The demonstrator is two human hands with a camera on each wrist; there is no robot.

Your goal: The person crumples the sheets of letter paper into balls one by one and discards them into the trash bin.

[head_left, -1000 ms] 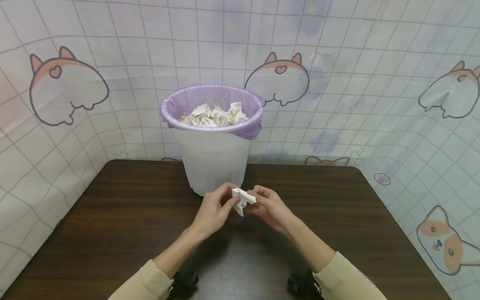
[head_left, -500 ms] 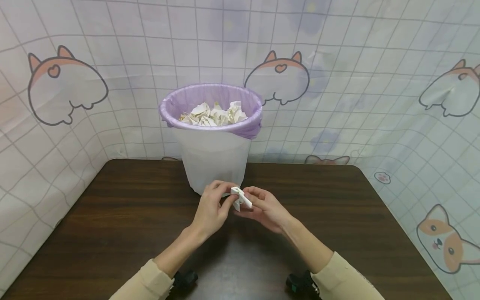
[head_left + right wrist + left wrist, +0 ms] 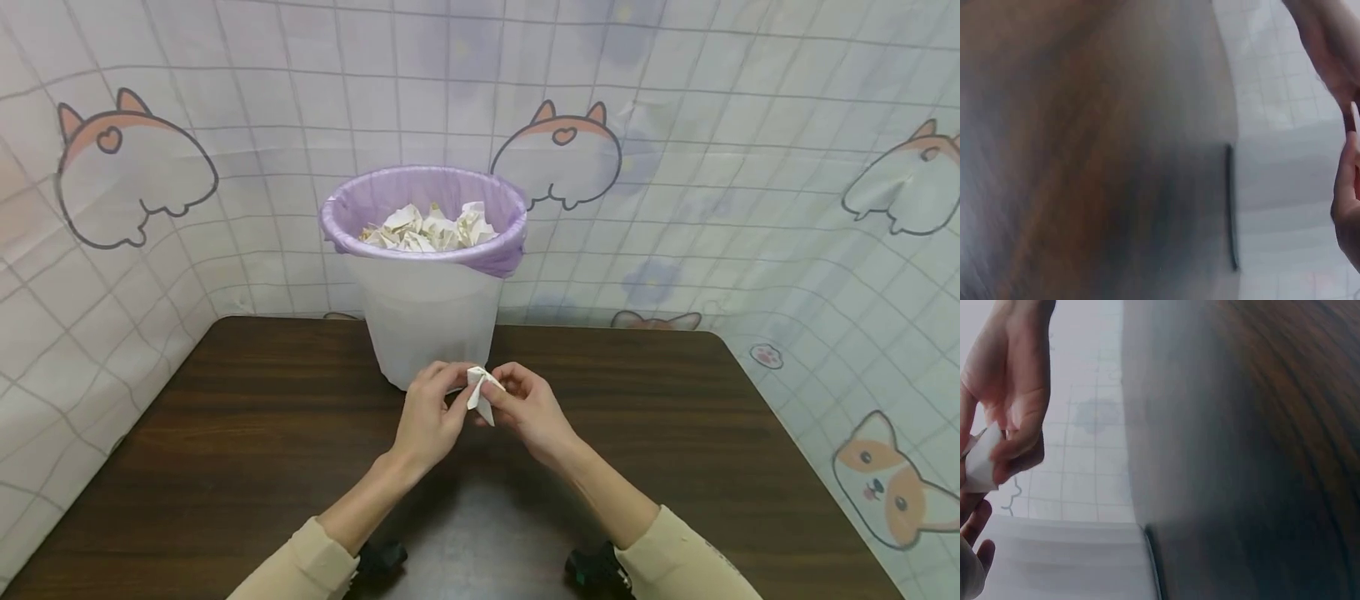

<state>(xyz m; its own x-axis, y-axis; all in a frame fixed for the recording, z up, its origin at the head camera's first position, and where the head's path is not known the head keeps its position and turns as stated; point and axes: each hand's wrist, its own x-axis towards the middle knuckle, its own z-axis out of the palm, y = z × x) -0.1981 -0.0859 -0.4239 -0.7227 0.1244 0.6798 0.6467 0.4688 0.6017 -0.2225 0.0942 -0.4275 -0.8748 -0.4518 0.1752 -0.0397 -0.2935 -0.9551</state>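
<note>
Above the table, in the head view, a small folded piece of white paper [image 3: 477, 378] is held between both hands. My left hand [image 3: 426, 419] pinches its left side with thumb and fingers. My right hand [image 3: 537, 418] pinches the other side, thumb laid over the paper. In the left wrist view the right hand [image 3: 1019, 387] comes down from the top onto the paper [image 3: 982, 464], and only some fingers of the left hand show at the lower left. The right wrist view catches both hands at its right edge, with the paper mostly cut off.
Just beyond the hands, a white bin [image 3: 427, 308] with a purple liner [image 3: 347, 223] stands on the dark wooden table [image 3: 247, 433]. Crumpled white papers [image 3: 442, 232] fill it near the top. A gridded cloth [image 3: 285, 100] with dog drawings surrounds the table.
The paper has been turned and bent between the fingers. My right thumb has moved over onto its front, while the left hand has barely shifted. The bin stays where it was.
</note>
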